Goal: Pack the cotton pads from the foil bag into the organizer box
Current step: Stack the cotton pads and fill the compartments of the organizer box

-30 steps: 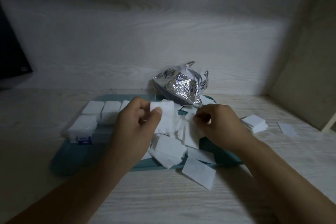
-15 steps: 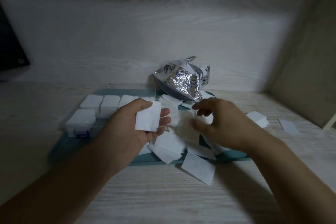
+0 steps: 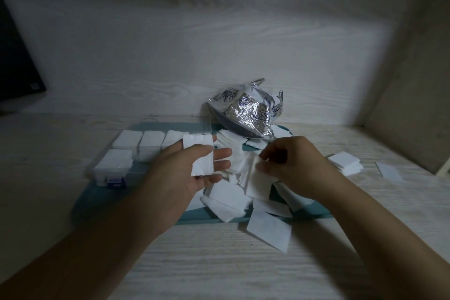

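The crumpled foil bag (image 3: 248, 114) lies at the back of a teal tray (image 3: 85, 200). To its left stands the clear organizer box (image 3: 107, 175), its compartments holding white cotton pads (image 3: 126, 137). My left hand (image 3: 180, 178) is palm up over the box's right end, with a small stack of pads (image 3: 201, 156) held between thumb and fingers. Just right of it, my right hand (image 3: 294, 165) pinches one pad (image 3: 259, 181) lifted from the loose pile (image 3: 229, 198) on the tray.
One pad (image 3: 269, 230) lies off the tray's front edge on the pale wooden table. A small stack (image 3: 345, 165) and a single pad (image 3: 389, 170) sit at the right. A dark object (image 3: 14, 68) stands far left; walls close the back and right.
My left hand has turned palm up and lowered, the pads now lying on its fingers. My right hand has pulled a pad up out of the pile toward the left hand.
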